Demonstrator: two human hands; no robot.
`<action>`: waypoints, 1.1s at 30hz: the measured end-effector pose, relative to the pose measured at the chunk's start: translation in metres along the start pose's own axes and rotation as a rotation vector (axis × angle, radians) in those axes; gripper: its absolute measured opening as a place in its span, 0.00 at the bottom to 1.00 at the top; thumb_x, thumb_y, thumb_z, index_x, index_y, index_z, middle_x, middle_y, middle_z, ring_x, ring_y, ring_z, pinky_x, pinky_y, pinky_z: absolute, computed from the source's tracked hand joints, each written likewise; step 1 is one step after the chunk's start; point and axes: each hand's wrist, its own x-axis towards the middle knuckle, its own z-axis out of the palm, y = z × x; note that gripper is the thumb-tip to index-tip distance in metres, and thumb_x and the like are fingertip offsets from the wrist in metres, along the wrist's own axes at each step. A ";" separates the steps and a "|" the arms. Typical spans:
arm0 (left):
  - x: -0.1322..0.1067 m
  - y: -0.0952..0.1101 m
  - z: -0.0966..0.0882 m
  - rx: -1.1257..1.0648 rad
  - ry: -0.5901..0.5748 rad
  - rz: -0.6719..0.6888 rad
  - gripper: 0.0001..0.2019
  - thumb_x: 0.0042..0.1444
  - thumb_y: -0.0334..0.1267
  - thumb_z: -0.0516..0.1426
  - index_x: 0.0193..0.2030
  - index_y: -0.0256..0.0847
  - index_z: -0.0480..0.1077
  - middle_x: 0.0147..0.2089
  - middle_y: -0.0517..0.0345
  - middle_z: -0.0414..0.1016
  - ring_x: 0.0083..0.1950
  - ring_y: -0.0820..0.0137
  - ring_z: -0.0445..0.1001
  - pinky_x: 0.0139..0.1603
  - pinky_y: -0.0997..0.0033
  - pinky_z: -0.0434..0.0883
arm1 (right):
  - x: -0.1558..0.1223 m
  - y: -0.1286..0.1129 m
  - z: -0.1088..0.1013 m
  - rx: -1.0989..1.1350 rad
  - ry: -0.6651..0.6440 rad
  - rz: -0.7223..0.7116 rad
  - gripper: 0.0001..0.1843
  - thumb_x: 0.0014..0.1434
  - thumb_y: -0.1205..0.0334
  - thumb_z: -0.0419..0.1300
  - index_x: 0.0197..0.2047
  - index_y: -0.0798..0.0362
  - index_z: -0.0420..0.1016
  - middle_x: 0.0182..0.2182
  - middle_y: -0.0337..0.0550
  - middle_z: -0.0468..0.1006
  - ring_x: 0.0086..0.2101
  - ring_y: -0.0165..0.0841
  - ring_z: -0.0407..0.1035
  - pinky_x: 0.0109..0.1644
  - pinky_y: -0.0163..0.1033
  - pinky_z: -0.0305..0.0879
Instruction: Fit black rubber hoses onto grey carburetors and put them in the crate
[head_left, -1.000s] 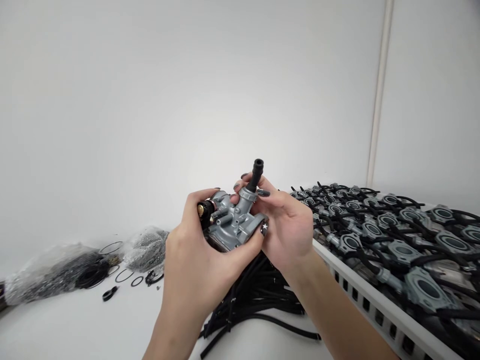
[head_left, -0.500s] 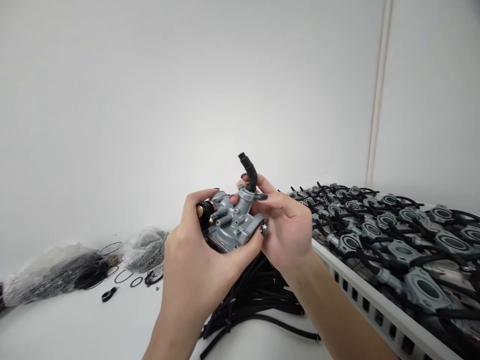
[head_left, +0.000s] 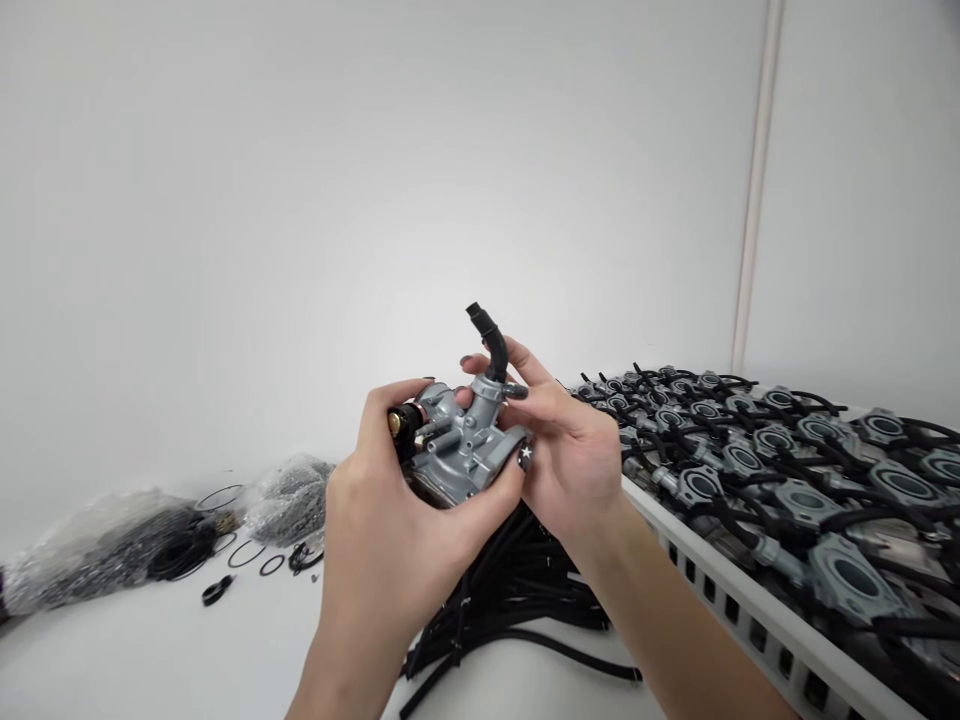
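I hold a grey metal carburetor (head_left: 461, 445) up in front of me with both hands. My left hand (head_left: 390, 530) wraps round its body from below, thumb near the brass-tipped screw at its left end. My right hand (head_left: 570, 455) pinches the top cap, where a bent black rubber boot (head_left: 489, 340) sticks up and leans left. Under my hands lies a pile of black rubber hoses (head_left: 502, 590) on the white table.
A white slotted tray (head_left: 750, 610) at the right holds several grey carburetors with black hoses (head_left: 787, 470). At the left lie clear plastic bags of small black parts (head_left: 112, 550), loose black O-rings (head_left: 247, 552) and a small black clip (head_left: 216, 590). A white wall stands behind.
The black boot on the cap has turned from leaning right to leaning left. The carburetor has shifted slightly left and up in my hands.
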 end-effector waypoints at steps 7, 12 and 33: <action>0.001 0.001 0.000 -0.030 -0.011 -0.018 0.26 0.41 0.49 0.65 0.48 0.48 0.65 0.40 0.60 0.78 0.34 0.66 0.79 0.28 0.72 0.75 | 0.000 0.001 -0.005 -0.014 -0.083 -0.011 0.17 0.54 0.71 0.60 0.47 0.47 0.72 0.42 0.37 0.80 0.38 0.28 0.76 0.43 0.34 0.75; 0.000 0.004 0.000 -0.053 -0.006 -0.041 0.25 0.41 0.47 0.65 0.47 0.48 0.65 0.41 0.59 0.78 0.35 0.65 0.79 0.29 0.71 0.75 | -0.002 0.002 -0.006 -0.074 -0.075 -0.026 0.19 0.55 0.68 0.62 0.50 0.45 0.70 0.43 0.37 0.80 0.39 0.29 0.77 0.44 0.36 0.75; 0.000 0.005 0.001 0.002 0.018 -0.035 0.26 0.40 0.48 0.65 0.47 0.48 0.65 0.41 0.59 0.80 0.36 0.62 0.80 0.29 0.67 0.75 | 0.000 0.004 -0.004 -0.134 -0.003 -0.028 0.21 0.51 0.67 0.67 0.48 0.46 0.71 0.37 0.36 0.80 0.39 0.32 0.76 0.48 0.40 0.74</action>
